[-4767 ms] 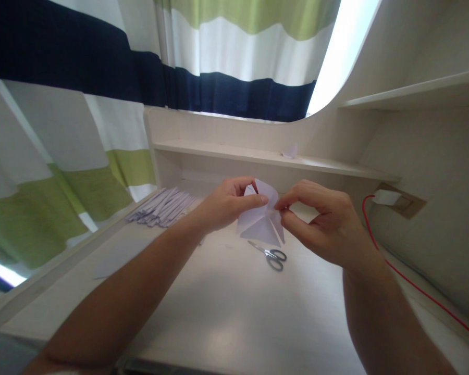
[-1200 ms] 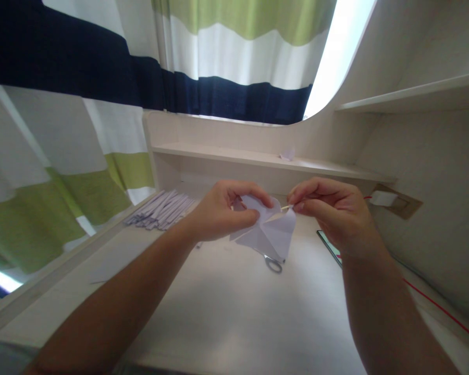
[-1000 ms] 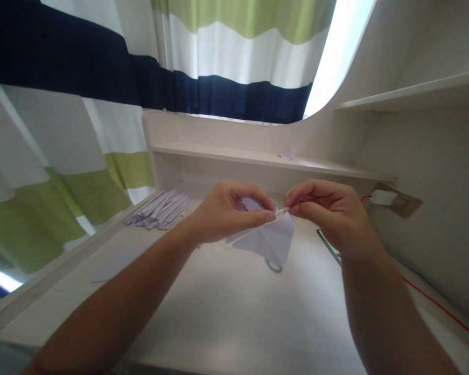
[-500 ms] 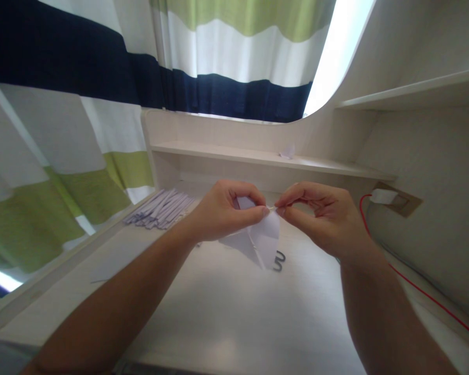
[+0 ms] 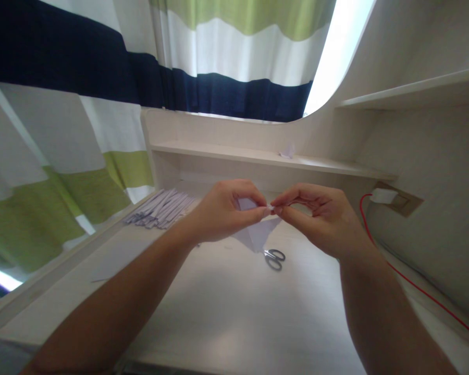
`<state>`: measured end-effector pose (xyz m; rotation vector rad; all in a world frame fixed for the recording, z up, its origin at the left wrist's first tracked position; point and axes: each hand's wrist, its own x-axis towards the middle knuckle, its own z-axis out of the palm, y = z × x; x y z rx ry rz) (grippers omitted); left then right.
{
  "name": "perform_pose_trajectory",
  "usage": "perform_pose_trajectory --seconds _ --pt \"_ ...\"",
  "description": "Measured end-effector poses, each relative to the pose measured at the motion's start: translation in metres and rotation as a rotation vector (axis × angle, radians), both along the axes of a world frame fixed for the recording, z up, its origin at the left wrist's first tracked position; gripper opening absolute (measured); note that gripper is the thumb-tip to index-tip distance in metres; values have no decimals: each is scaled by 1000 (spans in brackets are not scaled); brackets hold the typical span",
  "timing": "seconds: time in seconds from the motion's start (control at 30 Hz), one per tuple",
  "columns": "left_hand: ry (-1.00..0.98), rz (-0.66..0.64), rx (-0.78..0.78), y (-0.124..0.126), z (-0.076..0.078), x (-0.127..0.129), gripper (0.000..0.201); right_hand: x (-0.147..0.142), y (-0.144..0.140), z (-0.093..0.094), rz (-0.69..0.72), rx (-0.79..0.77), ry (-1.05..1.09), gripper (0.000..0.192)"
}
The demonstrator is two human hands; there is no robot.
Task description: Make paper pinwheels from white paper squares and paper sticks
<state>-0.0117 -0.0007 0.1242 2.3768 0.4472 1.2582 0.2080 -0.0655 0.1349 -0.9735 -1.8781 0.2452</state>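
Observation:
Between my two hands hangs a folded sheet of white paper (image 5: 257, 235), held above the desk. My left hand (image 5: 229, 209) pinches its top edge between thumb and forefinger. Close against it, my right hand (image 5: 315, 211) pinches the same paper near its corner, so the fingertips of both hands almost meet. The exact fold at the fingertips is too small to make out. Just below the paper, scissors (image 5: 274, 259) with dark handles lie on the desk, their blades partly hidden by the paper.
A pile of thin folded paper strips (image 5: 160, 208) lies at the desk's back left. Nearer is a flat white sheet (image 5: 119, 258), partly behind my left forearm. A small paper piece (image 5: 287, 151) sits on the low shelf (image 5: 219, 151). A red cable (image 5: 422, 291) runs along the right wall.
The paper's lower part has swung up and folded, uncovering more of the scissors. My right fingertips have moved slightly left, closer to my left ones.

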Motion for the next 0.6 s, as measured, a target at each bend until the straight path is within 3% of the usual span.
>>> perform_pose_trajectory --seconds 0.37,0.6 --pt "18 110 -23 -3 1 -1 11 3 7 -5 67 -109 91 4" --pt "10 84 -83 -2 0 -1 11 3 10 -3 172 -216 158 8"
